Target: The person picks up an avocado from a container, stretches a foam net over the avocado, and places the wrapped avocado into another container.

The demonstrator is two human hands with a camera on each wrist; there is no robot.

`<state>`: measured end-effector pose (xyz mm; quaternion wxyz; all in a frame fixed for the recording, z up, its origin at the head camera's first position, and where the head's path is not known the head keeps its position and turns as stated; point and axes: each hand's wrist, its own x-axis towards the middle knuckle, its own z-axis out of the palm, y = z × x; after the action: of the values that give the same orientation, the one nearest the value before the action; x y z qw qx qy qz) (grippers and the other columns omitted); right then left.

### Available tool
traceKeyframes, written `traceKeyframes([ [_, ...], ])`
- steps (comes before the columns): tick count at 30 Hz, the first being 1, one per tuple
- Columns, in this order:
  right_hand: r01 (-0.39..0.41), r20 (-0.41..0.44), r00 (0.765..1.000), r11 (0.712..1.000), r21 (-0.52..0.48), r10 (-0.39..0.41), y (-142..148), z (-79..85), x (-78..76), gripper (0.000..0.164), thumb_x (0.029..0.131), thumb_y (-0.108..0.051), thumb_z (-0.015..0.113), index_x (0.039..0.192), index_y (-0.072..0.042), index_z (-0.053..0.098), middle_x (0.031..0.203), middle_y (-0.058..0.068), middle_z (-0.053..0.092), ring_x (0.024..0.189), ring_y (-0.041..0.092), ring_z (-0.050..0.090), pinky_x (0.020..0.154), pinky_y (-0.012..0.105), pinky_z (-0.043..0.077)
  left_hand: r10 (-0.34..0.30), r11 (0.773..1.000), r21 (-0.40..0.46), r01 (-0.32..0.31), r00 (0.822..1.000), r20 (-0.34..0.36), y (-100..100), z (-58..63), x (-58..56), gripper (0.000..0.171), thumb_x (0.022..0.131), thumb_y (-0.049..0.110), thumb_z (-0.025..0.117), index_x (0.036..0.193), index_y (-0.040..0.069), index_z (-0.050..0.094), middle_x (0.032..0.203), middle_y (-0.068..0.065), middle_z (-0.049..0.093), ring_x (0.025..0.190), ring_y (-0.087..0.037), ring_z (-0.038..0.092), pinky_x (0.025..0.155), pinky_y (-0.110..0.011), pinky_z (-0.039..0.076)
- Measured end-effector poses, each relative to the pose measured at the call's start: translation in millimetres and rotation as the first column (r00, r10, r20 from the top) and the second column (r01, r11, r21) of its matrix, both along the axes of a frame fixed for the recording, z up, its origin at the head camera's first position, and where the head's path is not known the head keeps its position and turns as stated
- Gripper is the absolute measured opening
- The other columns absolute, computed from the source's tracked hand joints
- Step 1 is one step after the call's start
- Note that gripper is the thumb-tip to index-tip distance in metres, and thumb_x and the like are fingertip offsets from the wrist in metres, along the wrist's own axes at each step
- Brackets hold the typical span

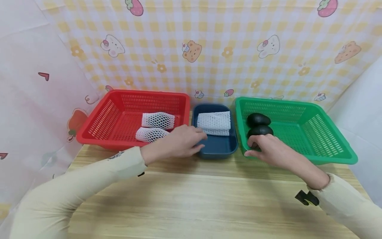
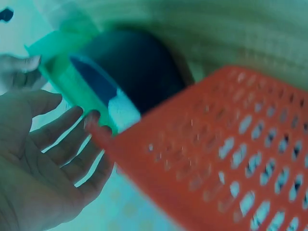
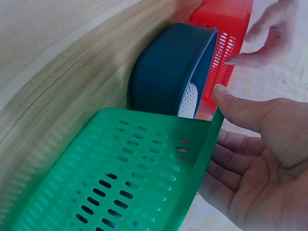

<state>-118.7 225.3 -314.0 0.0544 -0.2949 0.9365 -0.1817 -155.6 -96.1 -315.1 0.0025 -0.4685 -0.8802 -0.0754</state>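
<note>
My left hand (image 1: 186, 141) hovers above the gap between the red basket (image 1: 98, 139) and the dark blue bin (image 1: 217, 145), its fingers spread and loosely bent with nothing in them. White foam net sleeves (image 1: 213, 120) lie stacked in that bin. At the near left corner of the green basket (image 1: 325, 134), my right hand (image 1: 271, 150) reaches over the rim. Its fingertips are right by the nearer of two dark oval fruits, which look like avocados (image 1: 258, 119). In the right wrist view the thumb (image 3: 243, 110) is at the rim and the relaxed fingers pass behind it.
Inside the red basket are two foam-netted pieces (image 1: 159, 120), with something dark showing through the mesh. All three containers stand side by side on a wooden table (image 1: 191, 202). A checked cloth (image 1: 209, 49) hangs right behind them.
</note>
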Motion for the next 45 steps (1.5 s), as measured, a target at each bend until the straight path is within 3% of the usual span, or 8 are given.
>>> traceKeyframes([
  [8,0.001,-0.034,0.999,1.000,0.004,-0.001,-2.0,-1.1,0.8,0.019,0.087,-0.018,0.083,0.090,-0.008,0.066,0.076,-0.007,0.062,0.066,0.004,0.058,0.059,0.030,0.051,0.041,0.995,-0.096,-0.037,0.998,0.036,10.9,-23.5,6.5,0.042,0.091,0.032,0.078,0.126,0.012,0.070,0.106,-0.002,0.071,0.091,-0.016,0.066,0.085,-0.034,0.053],
  [13,0.005,-0.040,0.999,1.000,0.003,-0.005,-3.1,-0.3,1.8,0.020,0.087,-0.018,0.083,0.090,-0.009,0.065,0.075,-0.007,0.060,0.063,0.005,0.055,0.056,0.029,0.048,0.034,0.985,-0.170,-0.036,0.999,-0.016,16.1,-31.0,8.6,0.044,0.082,0.027,0.087,0.121,0.015,0.073,0.100,-0.001,0.072,0.086,-0.016,0.066,0.085,-0.034,0.056],
  [15,0.005,-0.043,0.999,1.000,0.006,-0.005,-3.4,-0.2,2.0,0.020,0.087,-0.018,0.083,0.090,-0.009,0.065,0.075,-0.006,0.060,0.062,0.005,0.055,0.055,0.029,0.047,0.028,0.981,-0.189,-0.034,0.999,-0.033,17.8,-33.2,9.4,0.043,0.081,0.027,0.087,0.120,0.015,0.074,0.099,-0.001,0.072,0.086,-0.016,0.067,0.085,-0.035,0.056],
  [21,0.009,-0.053,0.999,1.000,0.017,-0.008,-2.7,-0.7,3.0,0.020,0.086,-0.018,0.083,0.092,-0.008,0.067,0.078,-0.005,0.064,0.065,0.005,0.058,0.058,0.030,0.050,0.028,0.980,-0.194,-0.035,0.999,-0.035,20.5,-37.8,11.0,0.032,0.095,0.038,0.072,0.118,0.016,0.074,0.098,0.000,0.073,0.089,-0.016,0.068,0.086,-0.036,0.052],
  [30,0.012,-0.055,0.998,1.000,0.015,-0.011,-0.8,-0.8,3.7,0.020,0.086,-0.018,0.083,0.092,-0.008,0.067,0.079,-0.005,0.064,0.065,0.005,0.057,0.057,0.030,0.049,0.051,0.963,-0.263,-0.060,0.998,-0.041,25.4,-38.8,13.0,0.035,0.093,0.032,0.075,0.125,0.018,0.073,0.106,0.000,0.074,0.096,-0.017,0.069,0.090,-0.036,0.051],
  [37,0.003,-0.052,0.999,1.000,0.010,-0.003,0.1,-1.6,2.9,0.020,0.086,-0.018,0.083,0.092,-0.008,0.066,0.077,-0.006,0.062,0.062,0.004,0.055,0.055,0.029,0.048,0.093,0.960,-0.271,-0.075,0.994,0.055,30.4,-33.2,12.8,0.036,0.090,0.023,0.079,0.125,0.016,0.073,0.102,-0.001,0.074,0.083,-0.017,0.068,0.068,-0.029,0.056],
  [45,-0.038,-0.010,0.999,0.999,-0.009,0.038,2.4,0.1,-1.3,0.019,0.088,-0.017,0.081,0.092,-0.007,0.066,0.076,-0.007,0.062,0.065,0.003,0.058,0.060,0.029,0.050,0.115,0.960,-0.271,-0.069,0.980,0.160,33.1,-28.1,9.3,0.043,0.088,0.016,0.080,0.131,0.015,0.070,0.115,-0.001,0.073,0.099,-0.018,0.068,0.076,-0.029,0.057],
])
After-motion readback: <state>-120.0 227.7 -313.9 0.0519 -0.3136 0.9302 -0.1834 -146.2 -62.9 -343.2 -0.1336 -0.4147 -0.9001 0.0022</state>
